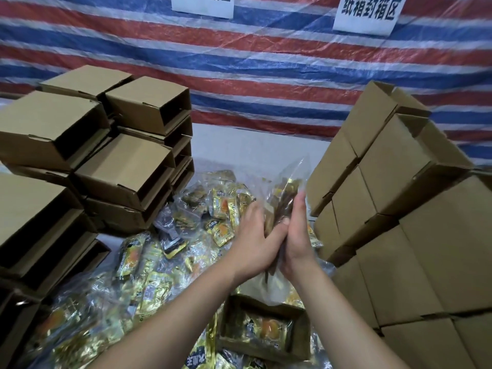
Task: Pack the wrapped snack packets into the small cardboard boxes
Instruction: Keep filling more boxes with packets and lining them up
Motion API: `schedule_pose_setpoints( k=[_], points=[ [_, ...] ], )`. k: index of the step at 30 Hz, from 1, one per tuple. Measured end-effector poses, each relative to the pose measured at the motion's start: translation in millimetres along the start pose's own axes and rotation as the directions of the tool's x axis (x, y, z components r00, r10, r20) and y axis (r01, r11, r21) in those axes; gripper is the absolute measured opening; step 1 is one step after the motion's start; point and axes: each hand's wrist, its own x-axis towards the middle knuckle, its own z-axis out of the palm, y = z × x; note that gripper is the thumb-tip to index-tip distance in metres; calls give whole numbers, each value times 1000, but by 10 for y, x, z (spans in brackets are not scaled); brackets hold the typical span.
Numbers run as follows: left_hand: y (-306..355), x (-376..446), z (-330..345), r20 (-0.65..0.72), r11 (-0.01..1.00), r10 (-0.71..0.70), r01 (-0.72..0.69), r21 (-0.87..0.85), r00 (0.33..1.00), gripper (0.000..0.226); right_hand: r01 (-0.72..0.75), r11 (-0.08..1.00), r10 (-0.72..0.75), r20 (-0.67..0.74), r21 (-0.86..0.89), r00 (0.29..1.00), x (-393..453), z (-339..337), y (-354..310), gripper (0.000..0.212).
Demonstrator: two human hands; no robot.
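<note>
Both hands are raised over the table's middle and hold a clear plastic bag (286, 190) with gold snack packets inside. My left hand (255, 241) grips it from the left and my right hand (296, 235) presses it from the right, thumbs touching. Below them, an open small cardboard box (300, 339) near the front edge holds one gold packet with an orange picture (269, 328). Several loose gold packets (149, 265) lie heaped across the table.
Open empty boxes (127, 171) are stacked in tiers on the left. Closed boxes (399, 209) are stacked high on the right. A red, white and blue striped tarp (266, 62) with two paper signs hangs behind the table.
</note>
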Motion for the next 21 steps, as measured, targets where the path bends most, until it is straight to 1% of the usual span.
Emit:
schedule_pose_setpoints(
  k=[2, 3, 5, 7, 9, 11, 13, 15, 16, 17, 19, 20, 21],
  points=[
    [8, 3, 35, 26, 984, 2, -7, 180, 1000, 90, -59, 998, 59, 0, -2, 998, 7, -72, -8, 84],
    [12, 18, 46, 41, 973, -15, 5, 229, 999, 97, -94, 996, 94, 17, -5, 995, -2, -103, -10, 90],
    [30, 55, 66, 67, 957, -24, 4, 289, 997, 99, -124, 992, 124, 54, -12, 991, -28, -185, 3, 96],
    [54, 67, 79, 94, 943, -23, -9, 334, 995, 88, -118, 993, 120, 56, -29, 991, -65, -286, 27, 98],
    [39, 59, 88, 125, 940, -19, -25, 341, 992, 76, -143, 989, 145, 60, -38, 988, -116, -380, 51, 101],
    [4, 28, 104, 174, 944, 1, -58, 324, 985, 73, -155, 987, 157, 43, -50, 987, -165, -455, 85, 97],
    [-26, 4, 131, 204, 953, 18, -78, 292, 979, 77, -127, 989, 125, -25, -74, 992, -200, -502, 118, 81],
    [-37, -15, 169, 203, 959, 22, -78, 273, 979, 85, -51, 996, 42, -120, -79, 992, -227, -533, 146, 55],
    [-47, -29, 181, 194, 967, 13, -62, 247, 981, 90, -7, 997, -5, -163, -74, 987, -252, -539, 147, 47],
    [-66, -44, 180, 179, 977, -3, -35, 209, 984, 93, 36, 997, -50, -202, -70, 978, -273, -554, 142, 49],
    [-172, -84, 119, 152, 987, -54, 30, 158, 987, 94, 83, 996, -92, -258, -46, 962, -297, -594, 118, 64],
    [-264, -118, 72, 153, 986, -86, 63, 152, 985, 89, 89, 996, -94, -272, -33, 958, -309, -614, 100, 68],
    [-383, -159, 29, 161, 984, -116, 92, 152, 980, 79, 92, 996, -94, -275, -22, 957, -323, -635, 82, 70]
  ],
)
